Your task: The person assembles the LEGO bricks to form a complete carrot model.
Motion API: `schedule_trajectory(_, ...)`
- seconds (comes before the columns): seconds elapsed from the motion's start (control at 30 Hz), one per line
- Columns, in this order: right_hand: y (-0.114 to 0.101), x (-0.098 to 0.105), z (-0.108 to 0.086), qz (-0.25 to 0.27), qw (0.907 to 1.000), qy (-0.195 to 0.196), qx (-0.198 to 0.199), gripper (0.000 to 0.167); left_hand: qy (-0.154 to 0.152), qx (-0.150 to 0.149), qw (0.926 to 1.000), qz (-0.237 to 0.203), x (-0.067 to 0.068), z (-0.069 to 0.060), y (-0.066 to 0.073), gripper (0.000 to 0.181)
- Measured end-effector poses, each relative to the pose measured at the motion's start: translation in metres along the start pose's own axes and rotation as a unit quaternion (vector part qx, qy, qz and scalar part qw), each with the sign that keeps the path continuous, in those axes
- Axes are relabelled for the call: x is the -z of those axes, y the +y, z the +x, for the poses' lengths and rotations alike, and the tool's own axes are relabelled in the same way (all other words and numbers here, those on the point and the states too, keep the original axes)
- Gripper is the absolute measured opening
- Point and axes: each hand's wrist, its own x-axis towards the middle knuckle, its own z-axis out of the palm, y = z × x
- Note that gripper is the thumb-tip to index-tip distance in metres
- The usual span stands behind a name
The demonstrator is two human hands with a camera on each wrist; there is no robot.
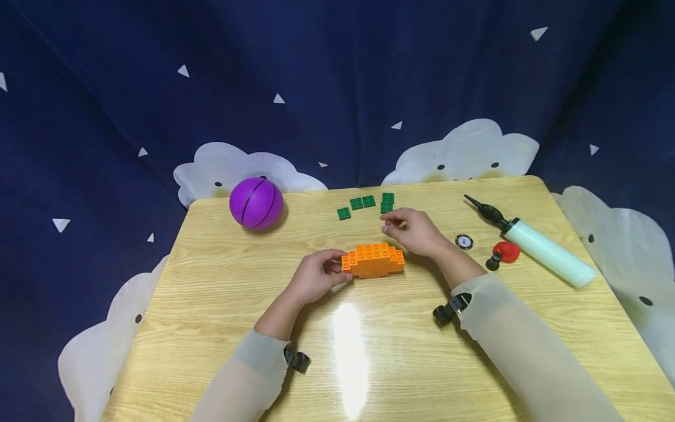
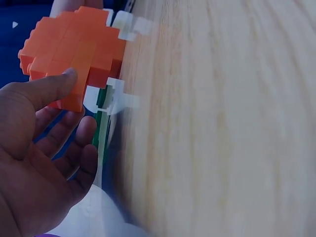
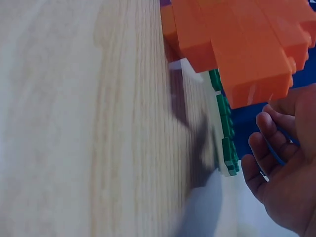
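An orange toy-brick build (image 1: pixel 371 264), stepped at its ends and studded on top, is in the middle of the table. My left hand (image 1: pixel 314 277) grips its left end, the thumb (image 2: pixel 54 89) on the near face and fingers behind. Beyond the build's right end is my right hand (image 1: pixel 416 232), its fingers loosely bent. I see nothing held in it, and in the right wrist view a gap shows below the build. Just past the right fingertips lie two green bricks (image 1: pixel 387 203). More small green bricks (image 1: pixel 362 203) lie to their left.
At the back left of the table (image 1: pixel 221 316) sits a purple ball (image 1: pixel 256 203). On the right are a round chip (image 1: pixel 464 241), a red object with a black knob (image 1: pixel 506 252) and a pale hand pump (image 1: pixel 551 252). A dark curtain (image 1: pixel 337 88) hangs behind.
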Motion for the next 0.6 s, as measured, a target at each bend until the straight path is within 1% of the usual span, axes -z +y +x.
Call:
schedule_trajectory(0.2, 0.006, 0.0, 0.014, -0.022, 0.9995, 0.023, -0.001, 0.038, -0.001, -0.001, 1.0, 0.0, 0.0, 0.001, 0.001, 0.043)
schedule_trajectory(0.3, 0.011, 0.0, 0.022, -0.044, 0.9986, 0.03, 0.002, 0.038, 0.0, 0.0, 1.0, 0.001, 0.001, 0.001, 0.002, 0.043)
schedule_trajectory(0.43, 0.018, 0.0, 0.031, -0.069, 0.9972, 0.03, -0.002, 0.04, 0.0, 0.001, 1.0, 0.001, 0.0, 0.0, 0.003, 0.042)
schedule_trajectory(0.6, 0.028, 0.001, 0.038, -0.083, 0.9962, 0.021, -0.016, 0.044, 0.0, 0.003, 1.0, 0.005, 0.0, 0.001, 0.002, 0.042)
